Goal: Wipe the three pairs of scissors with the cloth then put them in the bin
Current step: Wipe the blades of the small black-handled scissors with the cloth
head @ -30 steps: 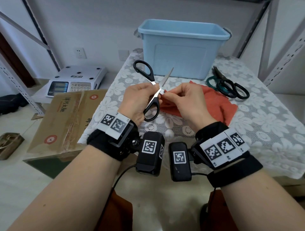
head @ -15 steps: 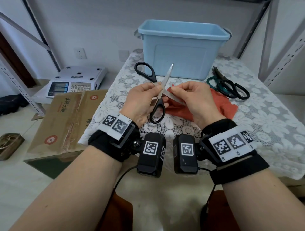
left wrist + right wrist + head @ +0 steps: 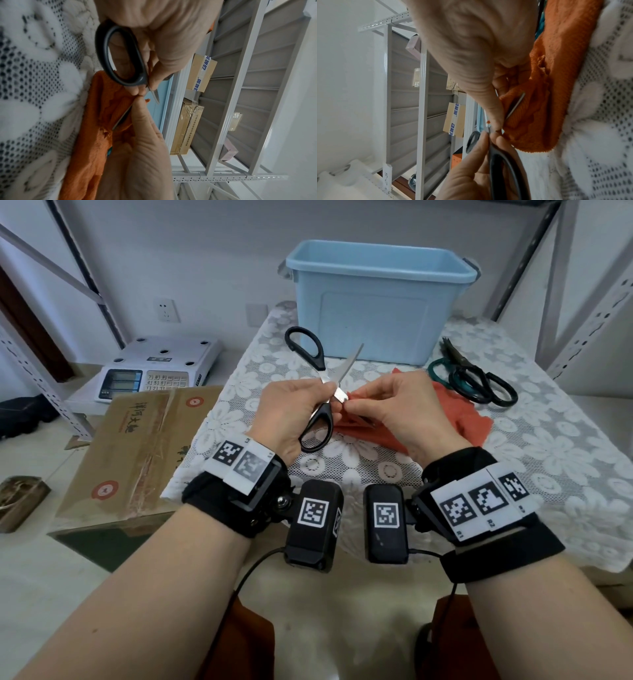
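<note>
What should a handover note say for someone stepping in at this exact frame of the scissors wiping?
Left hand: holds the black-handled scissors, blades open, above the table.
Right hand: pinches the orange cloth around one blade, close to the pivot.
Two more pairs of scissors, one green-handled and one black-handled, lie on the lace tablecloth, right of the cloth.
The blue bin stands at the far edge; its inside is not visible.
Done: wiping of the first pair is under way.
Left: finish this pair and bin it, then wipe and bin the other two.
</note>
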